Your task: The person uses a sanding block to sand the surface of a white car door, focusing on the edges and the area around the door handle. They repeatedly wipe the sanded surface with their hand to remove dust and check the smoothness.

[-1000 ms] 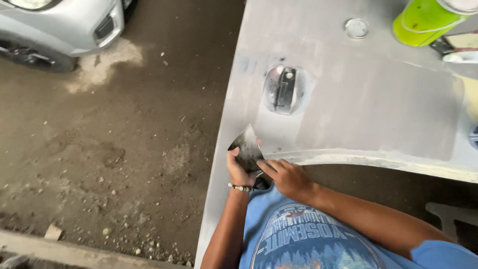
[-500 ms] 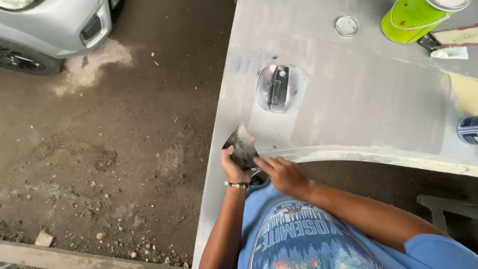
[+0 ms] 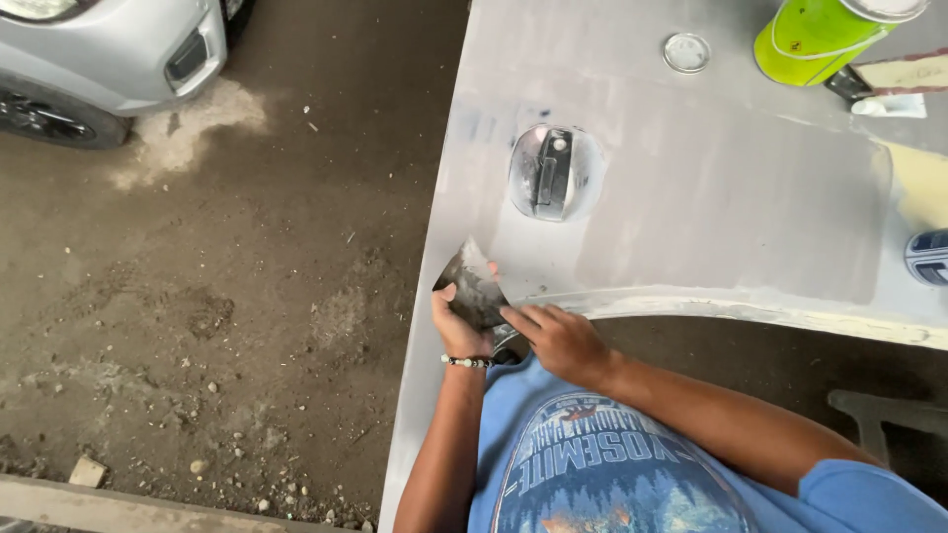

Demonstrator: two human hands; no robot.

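Head view, looking down: a folded sheet of dark sandpaper point(image 3: 475, 286) sits against the near-left edge of a grey sanded car panel point(image 3: 711, 188), just near of a round recessed handle point(image 3: 553, 173). Both hands meet on it. The left hand point(image 3: 457, 326), with a beaded bracelet point(image 3: 467, 361) at the wrist, grips the sheet's left side, thumb up along it. The right hand point(image 3: 558, 341) comes in from the right, fingertips pinching its near corner. A green can point(image 3: 815, 35) stands at the far right.
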